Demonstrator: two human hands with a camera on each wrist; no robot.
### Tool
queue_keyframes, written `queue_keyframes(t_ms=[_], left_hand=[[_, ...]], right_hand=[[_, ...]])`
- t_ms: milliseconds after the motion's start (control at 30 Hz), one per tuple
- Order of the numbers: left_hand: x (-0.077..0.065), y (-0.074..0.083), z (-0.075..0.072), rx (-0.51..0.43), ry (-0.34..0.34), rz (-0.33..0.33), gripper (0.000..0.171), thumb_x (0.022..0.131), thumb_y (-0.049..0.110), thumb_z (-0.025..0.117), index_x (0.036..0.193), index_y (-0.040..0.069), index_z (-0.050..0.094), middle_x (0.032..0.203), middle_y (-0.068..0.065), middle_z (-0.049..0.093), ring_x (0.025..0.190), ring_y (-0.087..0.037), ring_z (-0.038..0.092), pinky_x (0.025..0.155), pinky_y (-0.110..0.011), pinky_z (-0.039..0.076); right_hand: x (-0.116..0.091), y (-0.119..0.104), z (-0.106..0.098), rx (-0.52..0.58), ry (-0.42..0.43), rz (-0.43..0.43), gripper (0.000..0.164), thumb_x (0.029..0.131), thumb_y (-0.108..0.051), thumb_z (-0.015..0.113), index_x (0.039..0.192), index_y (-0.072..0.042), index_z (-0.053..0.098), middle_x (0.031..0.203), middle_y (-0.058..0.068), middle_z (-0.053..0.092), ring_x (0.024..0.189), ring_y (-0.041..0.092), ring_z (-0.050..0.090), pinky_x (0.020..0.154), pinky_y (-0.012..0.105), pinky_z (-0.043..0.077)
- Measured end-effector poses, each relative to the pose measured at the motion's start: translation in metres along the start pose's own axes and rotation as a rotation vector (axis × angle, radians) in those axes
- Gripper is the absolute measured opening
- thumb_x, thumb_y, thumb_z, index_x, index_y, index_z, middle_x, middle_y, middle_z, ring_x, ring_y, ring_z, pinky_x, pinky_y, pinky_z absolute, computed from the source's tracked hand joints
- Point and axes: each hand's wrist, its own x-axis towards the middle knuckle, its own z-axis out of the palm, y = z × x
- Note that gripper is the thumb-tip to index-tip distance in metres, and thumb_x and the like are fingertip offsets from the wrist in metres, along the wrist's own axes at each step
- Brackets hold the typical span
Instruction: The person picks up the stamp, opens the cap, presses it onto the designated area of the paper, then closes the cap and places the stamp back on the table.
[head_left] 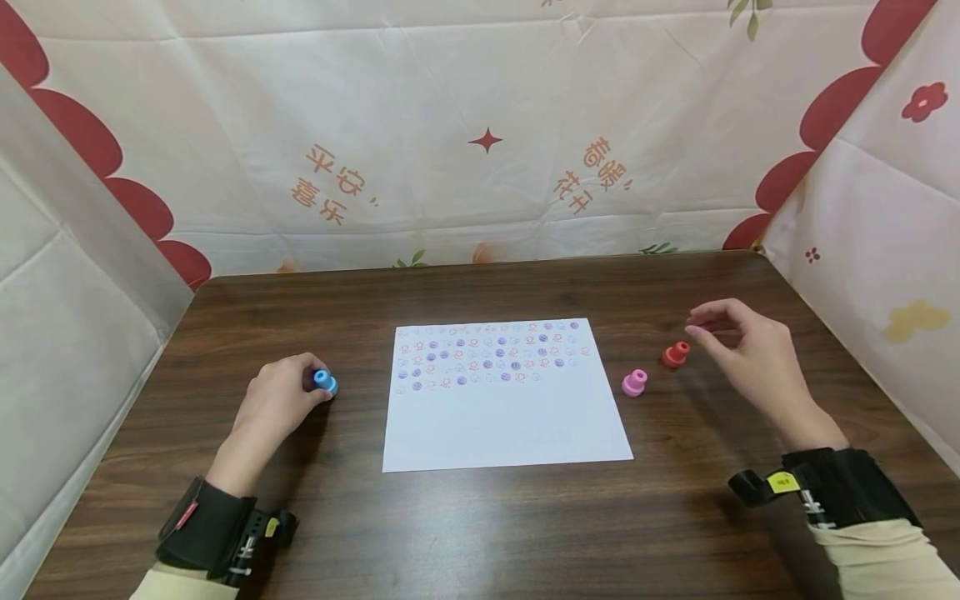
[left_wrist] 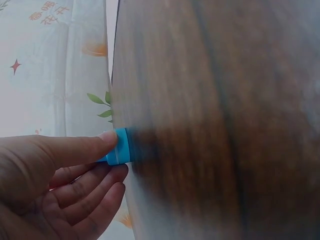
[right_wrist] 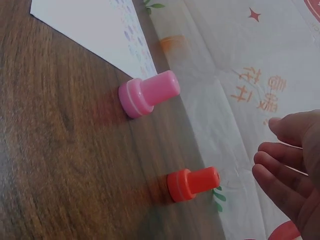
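A small blue stamp stands at the left of the table, and my left hand pinches it between thumb and fingers. The left wrist view shows the thumb on the blue stamp, with its base at the tabletop. My right hand hovers over the right side, fingers loosely bent and holding nothing. Just left of it a red stamp stands upright, apart from the fingers. A pink stamp stands between the red one and the paper. In the right wrist view the right hand is clear of both stamps.
A white sheet of paper lies mid-table, its upper part covered with rows of small purple, red and pale blue prints. The brown wooden table has a patterned white cloth hanging behind it and at both sides.
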Motion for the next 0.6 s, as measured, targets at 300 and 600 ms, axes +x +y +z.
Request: queue_keyframes(t_ms=[300,600], left_hand=[[0.0,-0.001,0.0,-0.015,0.002,0.001,0.024,0.084,0.013,0.073,0.103,0.0,0.064,0.097,-0.022,0.067,0.08,-0.031,0.058,0.071,-0.053,0.053],[0.0,-0.001,0.0,-0.021,0.005,0.007,0.024,0.084,0.013,0.073,0.103,0.0,0.065,0.096,-0.021,0.068,0.08,-0.031,0.058,0.073,-0.054,0.053]], right_hand=[[-0.004,0.008,0.005,-0.057,-0.091,0.029,0.029,0.083,-0.006,0.072,0.11,-0.002,0.062,0.099,0.02,0.069,0.09,0.021,0.061,0.078,0.04,0.059],[-0.005,0.014,0.009,-0.058,-0.151,0.053,0.033,0.081,-0.003,0.074,0.111,0.001,0.061,0.102,0.027,0.067,0.093,0.04,0.062,0.079,0.065,0.051]])
